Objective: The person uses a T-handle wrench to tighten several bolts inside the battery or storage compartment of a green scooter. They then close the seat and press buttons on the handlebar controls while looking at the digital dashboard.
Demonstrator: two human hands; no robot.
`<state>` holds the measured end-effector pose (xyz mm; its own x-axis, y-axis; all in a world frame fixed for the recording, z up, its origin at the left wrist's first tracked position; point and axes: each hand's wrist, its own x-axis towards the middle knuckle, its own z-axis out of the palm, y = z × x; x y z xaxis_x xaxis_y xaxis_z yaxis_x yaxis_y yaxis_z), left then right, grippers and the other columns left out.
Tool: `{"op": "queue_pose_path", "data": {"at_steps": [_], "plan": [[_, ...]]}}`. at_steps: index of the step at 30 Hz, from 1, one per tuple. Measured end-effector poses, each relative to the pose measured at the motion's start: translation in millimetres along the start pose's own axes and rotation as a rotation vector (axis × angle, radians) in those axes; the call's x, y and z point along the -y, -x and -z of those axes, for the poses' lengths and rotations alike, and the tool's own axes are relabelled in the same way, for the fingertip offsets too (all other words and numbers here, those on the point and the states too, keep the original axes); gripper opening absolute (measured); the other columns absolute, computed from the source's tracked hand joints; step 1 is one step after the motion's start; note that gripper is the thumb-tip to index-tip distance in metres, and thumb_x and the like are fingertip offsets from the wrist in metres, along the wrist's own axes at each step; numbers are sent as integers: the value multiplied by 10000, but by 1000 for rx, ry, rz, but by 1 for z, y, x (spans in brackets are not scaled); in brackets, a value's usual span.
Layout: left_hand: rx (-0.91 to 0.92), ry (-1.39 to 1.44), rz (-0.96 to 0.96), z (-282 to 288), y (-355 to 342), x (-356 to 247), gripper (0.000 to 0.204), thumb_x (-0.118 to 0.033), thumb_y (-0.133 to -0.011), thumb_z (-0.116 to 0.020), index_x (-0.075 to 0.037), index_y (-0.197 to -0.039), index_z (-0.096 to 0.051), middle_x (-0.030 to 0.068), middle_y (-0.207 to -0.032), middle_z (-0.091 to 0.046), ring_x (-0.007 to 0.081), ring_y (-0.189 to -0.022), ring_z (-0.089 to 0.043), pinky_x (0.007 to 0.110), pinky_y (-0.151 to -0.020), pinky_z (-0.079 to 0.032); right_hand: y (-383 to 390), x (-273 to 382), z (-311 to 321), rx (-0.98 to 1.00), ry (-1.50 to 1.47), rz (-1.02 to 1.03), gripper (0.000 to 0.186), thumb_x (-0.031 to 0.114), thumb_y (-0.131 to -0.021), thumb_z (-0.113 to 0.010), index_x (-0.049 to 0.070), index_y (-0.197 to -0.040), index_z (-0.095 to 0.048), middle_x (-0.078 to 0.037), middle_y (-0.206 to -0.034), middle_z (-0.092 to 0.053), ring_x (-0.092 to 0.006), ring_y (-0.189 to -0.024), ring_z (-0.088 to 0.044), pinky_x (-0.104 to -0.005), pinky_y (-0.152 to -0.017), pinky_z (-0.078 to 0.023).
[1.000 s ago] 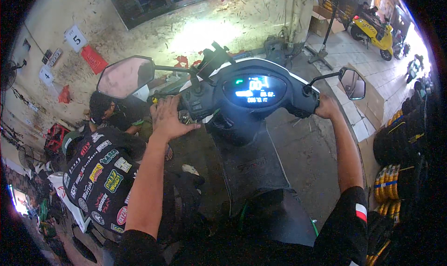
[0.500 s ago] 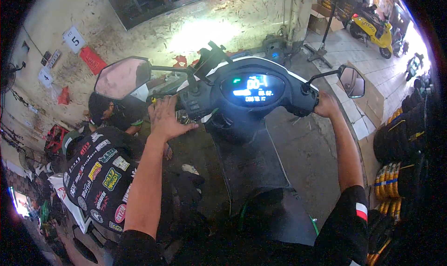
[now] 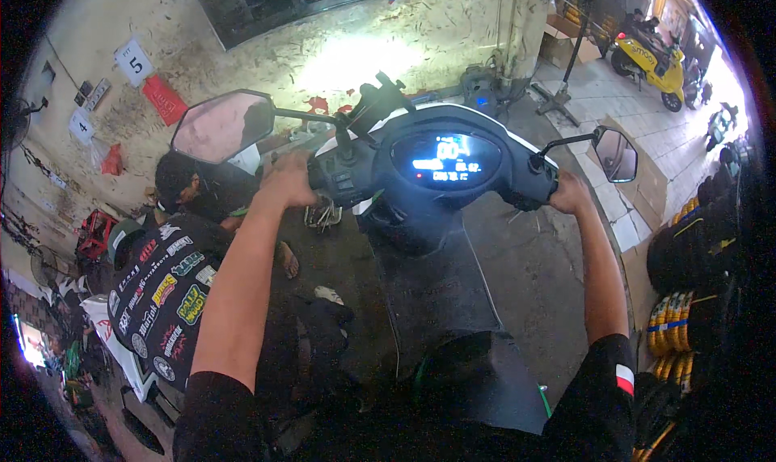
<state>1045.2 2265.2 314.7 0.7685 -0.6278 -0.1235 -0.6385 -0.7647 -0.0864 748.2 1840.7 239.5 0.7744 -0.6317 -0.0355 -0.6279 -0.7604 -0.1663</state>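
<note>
In front of me is a motor scooter's handlebar with a dark cover and a lit oval display [image 3: 444, 158]. My left hand [image 3: 288, 179] closes over the left handlebar grip, beside the switch block [image 3: 343, 179]. My right hand [image 3: 571, 194] wraps round the right handlebar grip, its fingertips mostly hidden. A large left mirror [image 3: 224, 127] and a smaller right mirror [image 3: 616, 154] stand out on stalks. Below the handlebar lie the dark footboard [image 3: 432, 300] and the front of the black seat [image 3: 485, 381].
Two people crouch close on the left, one in a printed black shirt [image 3: 166, 296]. A stained wall [image 3: 453, 42] rises ahead. Stacked tyres [image 3: 687, 252] line the right side. A yellow scooter [image 3: 651, 64] and a metal stand [image 3: 558, 102] are at the far right.
My left hand has drawn its thumb in and closed round the left grip. On the display the green indicator has gone out and a red dot shows. My right hand stays on its grip.
</note>
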Motion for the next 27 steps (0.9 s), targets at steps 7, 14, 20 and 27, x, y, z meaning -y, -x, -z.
{"op": "queue_pose_path", "data": {"at_steps": [7, 14, 20, 27], "plan": [[-47, -20, 106, 2, 11, -6, 829, -345, -642, -742, -110, -1344, -369, 120, -1406, -367, 266, -1318, -325, 520, -1085, -216, -11, -12, -15, 1, -12, 12, 511, 314, -654, -617, 42, -1083, -563, -231, -1125, -582, -375, -1079, -543, -457, -898, -450], [-159, -7, 102, -7, 10, -2, 723, -344, -624, -741, -121, -1256, -473, 106, -1319, -464, 274, -1261, -384, 491, -1076, -226, -5, 3, -3, -21, 17, 41, 444, 291, -655, -599, 33, -1016, -580, -237, -1070, -597, -399, -1026, -557, -459, -881, -451], [-154, -7, 107, -5, 10, -4, 744, -350, -620, -729, -123, -1276, -460, 111, -1320, -465, 274, -1292, -354, 492, -1081, -220, -7, -1, -10, -57, -2, 41, 439, 274, -642, -605, 36, -1010, -586, -240, -1063, -599, -396, -1027, -559, -463, -884, -448], [-149, 38, 106, -14, 5, 6, 755, -319, -613, -718, -170, -1298, -439, 68, -1323, -444, 219, -1299, -346, 490, -1088, -188, -9, -1, -15, -81, -42, 56, 469, 262, -644, -602, 48, -1060, -570, -232, -1107, -586, -395, -1062, -541, -464, -911, -433]]}}
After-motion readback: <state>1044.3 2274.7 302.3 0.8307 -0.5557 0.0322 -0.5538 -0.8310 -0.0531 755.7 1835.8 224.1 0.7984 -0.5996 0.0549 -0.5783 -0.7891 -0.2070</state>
